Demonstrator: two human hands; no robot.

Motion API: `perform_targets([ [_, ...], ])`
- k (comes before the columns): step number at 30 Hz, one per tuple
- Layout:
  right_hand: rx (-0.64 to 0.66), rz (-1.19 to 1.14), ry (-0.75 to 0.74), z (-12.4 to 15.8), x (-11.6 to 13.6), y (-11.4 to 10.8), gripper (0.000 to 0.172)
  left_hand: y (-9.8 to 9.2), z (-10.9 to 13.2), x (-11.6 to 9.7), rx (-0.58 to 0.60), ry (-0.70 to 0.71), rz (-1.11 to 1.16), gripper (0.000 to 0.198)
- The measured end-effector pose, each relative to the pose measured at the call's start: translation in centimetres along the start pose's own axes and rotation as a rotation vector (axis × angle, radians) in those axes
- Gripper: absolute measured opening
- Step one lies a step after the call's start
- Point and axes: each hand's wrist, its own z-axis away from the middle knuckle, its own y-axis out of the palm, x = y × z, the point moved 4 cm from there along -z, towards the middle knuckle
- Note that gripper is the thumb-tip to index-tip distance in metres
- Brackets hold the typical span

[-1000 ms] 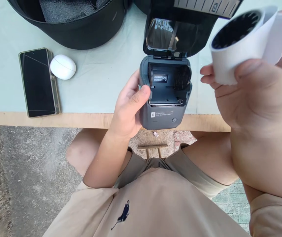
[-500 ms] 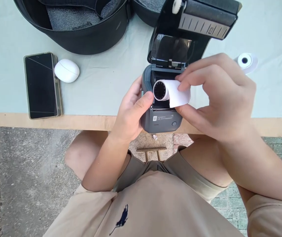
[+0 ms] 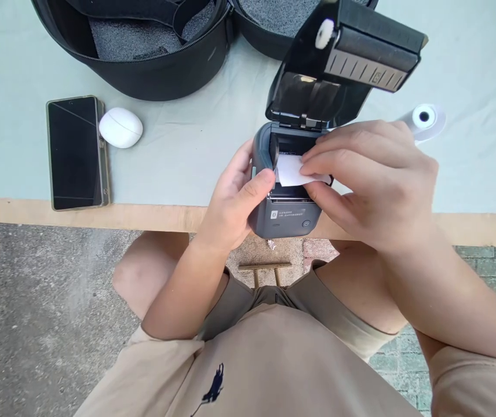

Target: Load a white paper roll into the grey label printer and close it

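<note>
A small dark grey label printer (image 3: pixel 294 217) stands at the table's front edge with its black lid (image 3: pixel 313 98) swung up and back. My left hand (image 3: pixel 237 200) grips the printer's left side, the thumb lying over the top rim. My right hand (image 3: pixel 374 179) pinches a white paper roll (image 3: pixel 291 170) between thumb and fingers, down inside the printer's open bay. The roll's right part is hidden behind my fingers, and its core no longer faces the camera.
Behind my right hand lies another white roll (image 3: pixel 424 117). A phone (image 3: pixel 76 153) and a white computer mouse (image 3: pixel 121 127) rest side by side on the left. An open black zippered case (image 3: pixel 174 75) with grey foam sits at the back. The table's wooden edge (image 3: pixel 156 215) runs along the front.
My right hand has lowered the paper roll into the printer's bay and turned it, so its open core is out of sight. My left hand keeps its hold on the printer.
</note>
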Motion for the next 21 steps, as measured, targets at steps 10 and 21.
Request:
perform_targets([
  [10, 0.036, -0.162, -0.173, 0.1, 0.94, 0.17, 0.012, -0.79, -0.09, 0.47, -0.042, -0.025, 0.012, 0.044],
  [21, 0.02, -0.204, -0.036, -0.2, 0.2, -0.15, 0.016, -0.57, 0.21, -0.19, -0.023, -0.024, -0.021, 0.045],
])
